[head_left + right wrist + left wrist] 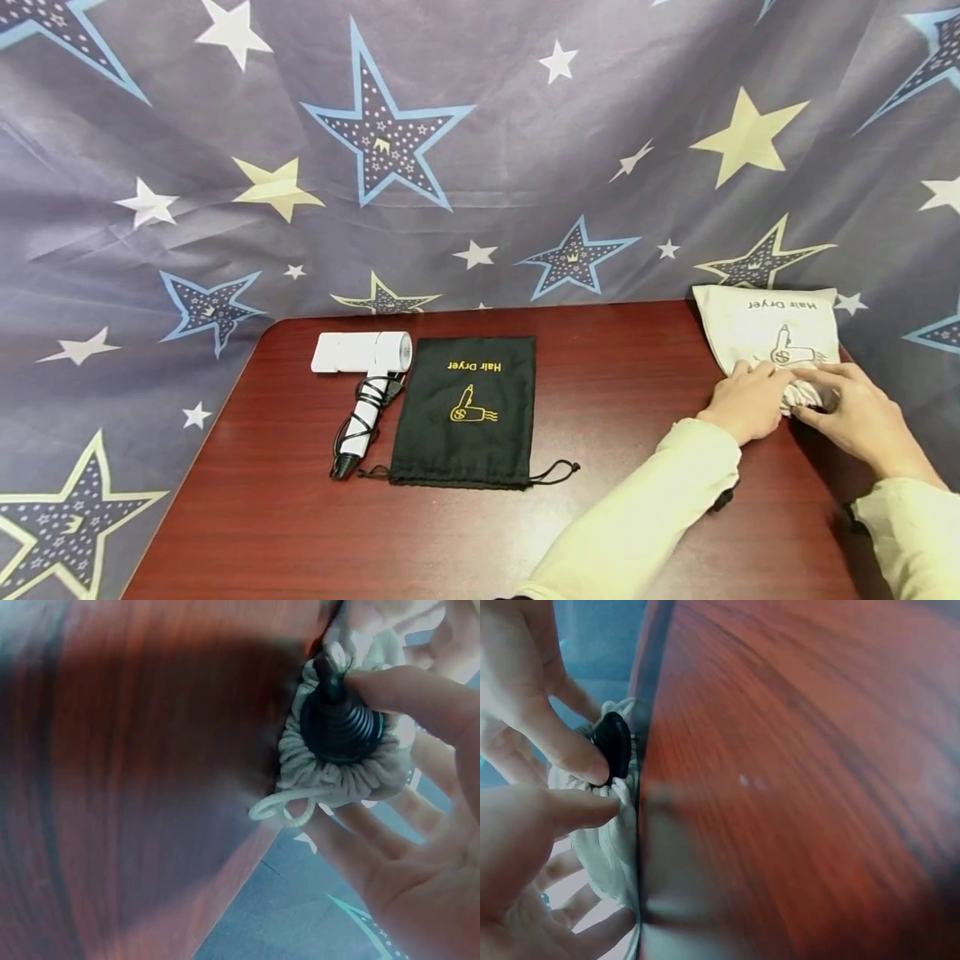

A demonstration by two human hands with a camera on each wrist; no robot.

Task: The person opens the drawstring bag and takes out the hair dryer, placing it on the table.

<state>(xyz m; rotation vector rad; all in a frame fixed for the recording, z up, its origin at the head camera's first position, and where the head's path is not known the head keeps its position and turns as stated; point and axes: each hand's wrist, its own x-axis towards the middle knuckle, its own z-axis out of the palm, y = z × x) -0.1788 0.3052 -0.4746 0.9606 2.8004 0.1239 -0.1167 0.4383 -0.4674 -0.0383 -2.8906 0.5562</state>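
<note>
Left hand and right hand, fingers pinching gathered mouth of white bag around black ridged piece, far right on bench.

I'm reading passage over bare tabletop between black pouch and white pouch. Left sleeve is cutting across near side; left hand and right hand are crowding white pouch's near end. Starry curtain is walling off the back.
</note>
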